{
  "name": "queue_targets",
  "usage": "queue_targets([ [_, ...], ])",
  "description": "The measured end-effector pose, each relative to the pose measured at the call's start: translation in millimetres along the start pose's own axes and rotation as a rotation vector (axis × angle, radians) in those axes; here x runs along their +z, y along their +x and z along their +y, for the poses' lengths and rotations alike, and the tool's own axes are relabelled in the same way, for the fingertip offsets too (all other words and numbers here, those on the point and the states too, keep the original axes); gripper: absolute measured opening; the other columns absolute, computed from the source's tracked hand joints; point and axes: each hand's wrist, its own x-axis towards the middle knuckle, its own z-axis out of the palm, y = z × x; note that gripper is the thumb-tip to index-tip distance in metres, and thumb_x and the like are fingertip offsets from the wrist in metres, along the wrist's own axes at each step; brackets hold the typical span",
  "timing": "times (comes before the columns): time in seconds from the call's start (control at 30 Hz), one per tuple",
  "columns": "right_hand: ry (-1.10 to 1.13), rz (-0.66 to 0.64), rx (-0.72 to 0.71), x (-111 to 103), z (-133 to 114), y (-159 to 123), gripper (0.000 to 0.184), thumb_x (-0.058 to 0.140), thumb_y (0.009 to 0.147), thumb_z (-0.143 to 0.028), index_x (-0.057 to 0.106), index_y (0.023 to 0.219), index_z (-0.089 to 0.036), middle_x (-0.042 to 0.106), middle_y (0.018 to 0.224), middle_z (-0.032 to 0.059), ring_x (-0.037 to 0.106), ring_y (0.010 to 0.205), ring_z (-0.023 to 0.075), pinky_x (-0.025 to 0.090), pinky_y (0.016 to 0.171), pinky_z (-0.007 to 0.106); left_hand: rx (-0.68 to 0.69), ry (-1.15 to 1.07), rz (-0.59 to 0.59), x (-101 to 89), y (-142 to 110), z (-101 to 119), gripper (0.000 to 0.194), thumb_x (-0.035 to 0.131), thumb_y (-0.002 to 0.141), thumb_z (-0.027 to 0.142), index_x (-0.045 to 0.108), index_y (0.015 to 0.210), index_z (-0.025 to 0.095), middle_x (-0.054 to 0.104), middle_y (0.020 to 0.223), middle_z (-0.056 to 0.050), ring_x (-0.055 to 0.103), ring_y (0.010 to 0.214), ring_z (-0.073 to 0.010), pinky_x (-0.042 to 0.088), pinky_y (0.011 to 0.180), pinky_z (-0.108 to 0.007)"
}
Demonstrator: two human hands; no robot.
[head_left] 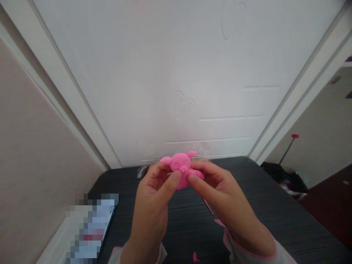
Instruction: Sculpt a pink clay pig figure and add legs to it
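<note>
Between my two hands, above the dark table (181, 227), is a pink clay pig figure (180, 161) with two ears, round eyes and a snout. My left hand (154, 194) grips it from the left, thumb pressed below the snout. On the other side, my right hand (220, 187) pinches the body, its thumb near the snout and its fingers behind. Parts of the body are hidden by the thumbs and fingers. Under my right hand lies a thin pink stick (208, 206). Small pink clay pieces rest nearby, one (195, 256) at the front edge of the view.
A blurred-out flat object (95, 227) lies at the table's left. Clear plastic wrapping (200, 149) sits at the back against a white panel (137, 73) with embossed hearts. On the right, beyond the table, stands a dark container with a red-tipped rod (287, 150).
</note>
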Motion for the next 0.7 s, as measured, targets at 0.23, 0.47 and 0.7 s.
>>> queue_targets([
  [0.23, -0.055, -0.010, -0.008, -3, -1, 0, 0.022, 0.056, 0.079, -0.031, 0.062, 0.099, -0.024, 0.065, 0.093, 0.0008, 0.058, 0.085, 0.0152, 0.045, 0.082, 0.033, -0.030, 0.056, 0.039, -6.4, 2, -3, 0.020, 0.066, 0.069, 0.032, 0.064, 0.086, 0.020, 0.065, 0.082, 0.001, 0.058, 0.073, -0.0091, 0.046, 0.068, -0.019],
  [0.47, -0.010, -0.009, 0.043, -7, 3, -1, 0.021, 0.057, 0.077, -0.033, 0.062, 0.093, -0.020, 0.065, 0.090, 0.0029, 0.059, 0.083, 0.0159, 0.045, 0.078, 0.031, -0.041, 0.107, -0.044, -14.4, 4, -4, 0.027, 0.063, 0.072, 0.033, 0.060, 0.095, 0.020, 0.064, 0.090, -0.001, 0.058, 0.084, -0.0119, 0.044, 0.076, -0.023],
  [0.7, -0.202, -0.077, 0.326, -22, 60, -33, 0.023, 0.056, 0.075, -0.035, 0.057, 0.090, -0.018, 0.065, 0.081, 0.0015, 0.060, 0.074, 0.0139, 0.045, 0.067, 0.026, 0.073, 0.738, 0.024, -54.2, -13, -16, 0.031, 0.056, 0.073, 0.039, 0.056, 0.095, 0.017, 0.059, 0.088, -0.003, 0.055, 0.081, -0.0140, 0.043, 0.074, -0.028],
])
